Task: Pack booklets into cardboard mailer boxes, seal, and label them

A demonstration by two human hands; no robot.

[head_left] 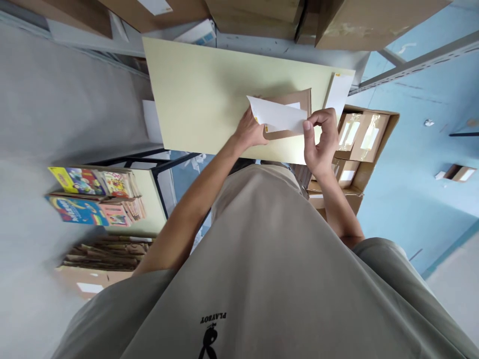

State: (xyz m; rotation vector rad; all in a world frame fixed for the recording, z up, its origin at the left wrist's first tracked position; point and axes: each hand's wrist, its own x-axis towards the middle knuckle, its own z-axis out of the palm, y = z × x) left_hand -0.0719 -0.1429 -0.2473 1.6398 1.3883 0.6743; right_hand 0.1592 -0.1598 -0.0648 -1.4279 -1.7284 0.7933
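Note:
A small cardboard box rests on the pale yellow tabletop, with a white patch on its upper face. My left hand grips the box's left end, its fingers partly hidden behind a white paper sheet. The sheet hangs slantwise over the box, its left end curling up, and small yellow-orange marks show at its edge. Thumb and forefinger of my right hand pinch the sheet's right end. Beyond that hand, a white paper strip lies along the table's right edge.
Large cartons stand along the back of the table. To the right, an open carton holds several taped, labelled boxes. Colourful printed books or packs sit on a surface at left, above a carton of folded cardboard.

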